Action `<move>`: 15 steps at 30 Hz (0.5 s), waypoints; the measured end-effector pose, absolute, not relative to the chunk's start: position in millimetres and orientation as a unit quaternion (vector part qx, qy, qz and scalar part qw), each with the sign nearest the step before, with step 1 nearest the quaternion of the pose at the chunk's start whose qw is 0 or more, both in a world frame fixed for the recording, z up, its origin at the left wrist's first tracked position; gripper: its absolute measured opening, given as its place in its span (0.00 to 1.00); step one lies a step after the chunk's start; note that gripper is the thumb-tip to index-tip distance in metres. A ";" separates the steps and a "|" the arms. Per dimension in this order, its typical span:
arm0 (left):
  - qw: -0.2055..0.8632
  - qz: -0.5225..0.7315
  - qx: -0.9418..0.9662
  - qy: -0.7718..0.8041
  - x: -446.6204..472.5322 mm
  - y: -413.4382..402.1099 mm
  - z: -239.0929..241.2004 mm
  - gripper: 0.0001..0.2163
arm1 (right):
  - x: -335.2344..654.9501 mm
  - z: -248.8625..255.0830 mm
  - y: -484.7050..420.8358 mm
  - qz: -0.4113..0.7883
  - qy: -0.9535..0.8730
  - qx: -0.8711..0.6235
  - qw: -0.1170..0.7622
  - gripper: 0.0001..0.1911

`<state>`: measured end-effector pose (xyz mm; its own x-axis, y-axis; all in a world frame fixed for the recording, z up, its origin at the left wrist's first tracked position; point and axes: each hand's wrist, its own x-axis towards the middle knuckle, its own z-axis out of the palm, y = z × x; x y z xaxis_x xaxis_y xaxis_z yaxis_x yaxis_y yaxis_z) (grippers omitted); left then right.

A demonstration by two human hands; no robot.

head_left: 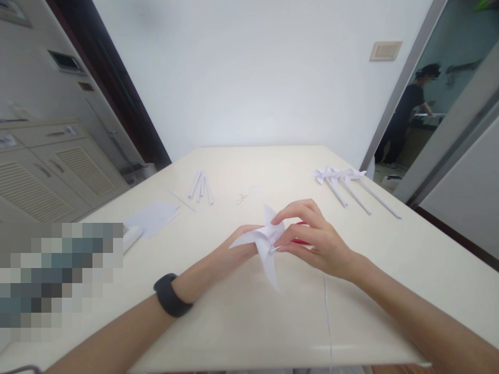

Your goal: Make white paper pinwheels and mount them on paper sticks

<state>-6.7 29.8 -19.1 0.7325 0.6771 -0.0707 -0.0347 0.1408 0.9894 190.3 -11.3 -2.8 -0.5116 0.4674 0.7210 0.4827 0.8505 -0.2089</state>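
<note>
- Paper pinwheel (266,240): above the worktop (241,322).
- Right hand (317,236): fingers clamped on the pinwheel's centre.
- Left hand (245,252): behind the pinwheel; cannot tell its fingers' state.
- Stick-mounted pinwheels (340,179): right of the pinwheel, farther back.

**Around the white table** (265,161)

Beyond the table we see a plain white wall (249,78) in soft light, bearing a switch plate (385,51). Left of the table we find a louvred cabinet (52,156); to the table's right, a grey door frame (403,83).
</note>
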 end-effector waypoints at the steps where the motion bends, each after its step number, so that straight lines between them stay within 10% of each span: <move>1: 0.706 0.253 0.605 0.268 -6.3 29.4 -18.1 0.05 | 190.1 -2.3 -11.6 -0.006 -0.870 -0.274 0.411 0.02; 15: 0.666 0.285 0.611 0.318 -6.5 32.3 -25.0 0.02 | 195.2 12.7 -14.5 0.130 -0.827 -0.390 0.384 0.06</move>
<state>-6.5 32.3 -25.0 0.6349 0.7688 -0.0763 0.0097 0.0909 0.9958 195.2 -14.5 12.7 -0.4007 0.7452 0.5330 0.5453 0.6615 -0.5148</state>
